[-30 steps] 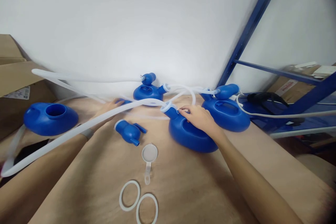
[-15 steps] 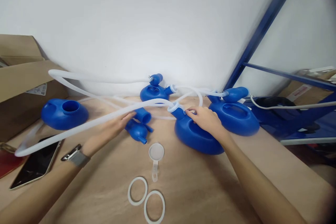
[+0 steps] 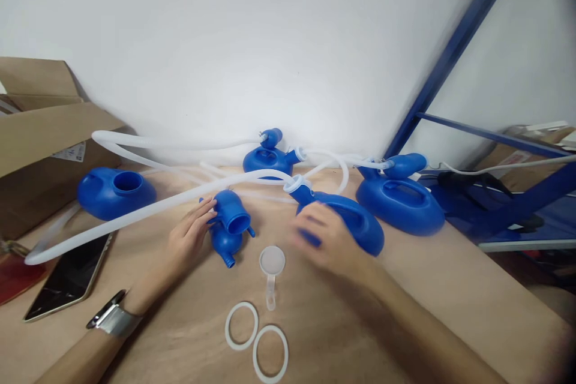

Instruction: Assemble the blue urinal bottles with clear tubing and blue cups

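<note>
Adapter [image 3: 234, 213], blue: just left of frame centre, at the left hand [image 3: 191, 225], wide mouth tilted toward the camera.

Left to right: carton [image 3: 31, 192], flaps open, at the left edge. Red item [image 3: 20, 276], lower left, cut off by the frame. Beside it, phone [image 3: 67, 276], dark screen up. Open jug [image 3: 99, 201], blue, beyond the phone, round opening upward. Hose [image 3: 148, 210], white, crosses from lower left to the neck of the near jug [image 3: 371, 237].

Left wrist wears a watch [image 3: 110, 315]. Left hand: fingers closed on the adapter's left side, thumb hidden. Second adapter [image 3: 225, 243] just below the first, nozzle pointing down; contact between the two unclear.

Lower centre: two white rings [image 3: 227, 326], flat, side by side; above them a disc [image 3: 272, 261] with tab, flat. Back centre: rear jug [image 3: 252, 161] near the wall.

Right hand [image 3: 321, 237], right of centre, motion-blurred, in front of the near jug: thumb and fingers look apart, blue showing between; cannot tell whether it touches the jug. Right jug [image 3: 396, 216] beyond. Blue rack [image 3: 450, 60] at far right.
</note>
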Demonstrator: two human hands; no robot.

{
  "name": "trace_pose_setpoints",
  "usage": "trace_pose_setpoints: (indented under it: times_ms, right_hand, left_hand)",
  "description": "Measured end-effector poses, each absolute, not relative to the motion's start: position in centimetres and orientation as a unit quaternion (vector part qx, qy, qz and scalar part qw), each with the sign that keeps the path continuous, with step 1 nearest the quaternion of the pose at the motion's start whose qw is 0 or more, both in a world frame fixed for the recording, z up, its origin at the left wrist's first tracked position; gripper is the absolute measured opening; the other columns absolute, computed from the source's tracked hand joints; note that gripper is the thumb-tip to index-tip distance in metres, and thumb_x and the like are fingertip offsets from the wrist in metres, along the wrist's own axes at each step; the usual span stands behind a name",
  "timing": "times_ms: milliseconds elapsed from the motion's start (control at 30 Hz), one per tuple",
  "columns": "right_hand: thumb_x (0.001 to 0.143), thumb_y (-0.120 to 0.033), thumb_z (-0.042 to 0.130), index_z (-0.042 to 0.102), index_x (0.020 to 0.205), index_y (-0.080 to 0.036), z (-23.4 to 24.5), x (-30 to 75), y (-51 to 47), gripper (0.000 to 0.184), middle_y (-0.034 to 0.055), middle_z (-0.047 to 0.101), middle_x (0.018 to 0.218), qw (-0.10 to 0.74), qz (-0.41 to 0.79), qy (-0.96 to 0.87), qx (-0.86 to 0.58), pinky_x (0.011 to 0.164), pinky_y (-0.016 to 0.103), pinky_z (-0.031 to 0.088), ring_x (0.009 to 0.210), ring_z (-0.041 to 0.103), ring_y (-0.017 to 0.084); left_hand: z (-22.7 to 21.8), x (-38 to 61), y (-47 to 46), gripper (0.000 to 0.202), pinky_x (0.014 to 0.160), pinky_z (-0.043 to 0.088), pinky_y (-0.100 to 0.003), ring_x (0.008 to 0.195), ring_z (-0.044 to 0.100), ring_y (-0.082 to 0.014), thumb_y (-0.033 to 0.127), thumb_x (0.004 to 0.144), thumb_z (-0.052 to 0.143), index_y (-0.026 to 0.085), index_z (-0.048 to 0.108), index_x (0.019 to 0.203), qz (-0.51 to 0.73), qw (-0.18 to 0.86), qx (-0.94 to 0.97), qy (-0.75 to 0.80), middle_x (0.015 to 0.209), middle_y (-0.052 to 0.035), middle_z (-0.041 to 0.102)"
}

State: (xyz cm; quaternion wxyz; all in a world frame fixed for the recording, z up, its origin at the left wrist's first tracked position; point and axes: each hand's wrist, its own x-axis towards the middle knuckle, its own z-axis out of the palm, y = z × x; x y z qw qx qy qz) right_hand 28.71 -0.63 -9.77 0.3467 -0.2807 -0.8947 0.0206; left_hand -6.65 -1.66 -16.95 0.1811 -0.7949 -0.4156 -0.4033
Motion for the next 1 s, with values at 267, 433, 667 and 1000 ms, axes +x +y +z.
trace_pose_setpoints:
  times_ms: [267,433,667,1000]
  right_hand:
    - [0.099,-0.058,0.056,0.065,0.121,-0.023,-16.2,23.7,-6.6,0.042,0.0043,0.07,0.115,0.198,0.034,-0.979,-0.024,0.083,0.035,0.047,0.099,0.059,0.02]
    - [0.101,-0.038,0.059,0.068,0.113,-0.023,-17.7,23.6,-5.9,0.021,0.0038,0.072,0.108,0.269,-0.04,-0.962,-0.035,0.084,0.033,0.046,0.097,0.06,0.018]
    - [0.093,-0.065,0.06,0.064,0.087,-0.019,-17.5,24.3,-5.6,0.046,0.0049,0.07,0.099,0.272,0.041,-0.961,-0.007,0.081,0.035,0.047,0.093,0.06,0.019]
    - [0.104,-0.03,0.056,0.063,0.094,-0.021,-16.1,24.1,-5.9,0.016,0.007,0.073,0.108,0.422,0.139,-0.878,-0.176,0.092,0.033,0.054,0.107,0.067,0.019]
  left_hand:
    - [-17.1,-6.7,-1.4,0.033,0.109,0.056,-0.045,0.128,0.066,-0.0265,0.016,0.101,0.053,0.023,0.06,0.132,-0.412,0.168,-0.79,-0.422,0.135,-0.0118,0.069]
    - [-17.7,-7.5,-1.3,0.032,0.101,0.058,-0.046,0.112,0.073,-0.0285,0.028,0.103,0.053,0.025,0.061,0.134,-0.401,0.161,-0.765,-0.476,0.128,-0.0104,0.073]
    - [-18.4,-7.9,-1.9,0.028,0.092,0.06,-0.042,0.103,0.076,-0.0293,0.034,0.102,0.054,0.024,0.067,0.126,-0.413,0.187,-0.731,-0.511,0.119,-0.0099,0.077]
    - [-18.8,-5.7,-1.7,0.022,0.094,0.053,-0.045,0.102,0.073,-0.0286,0.032,0.103,0.05,0.024,0.065,0.117,-0.44,0.174,-0.717,-0.512,0.108,-0.008,0.077]
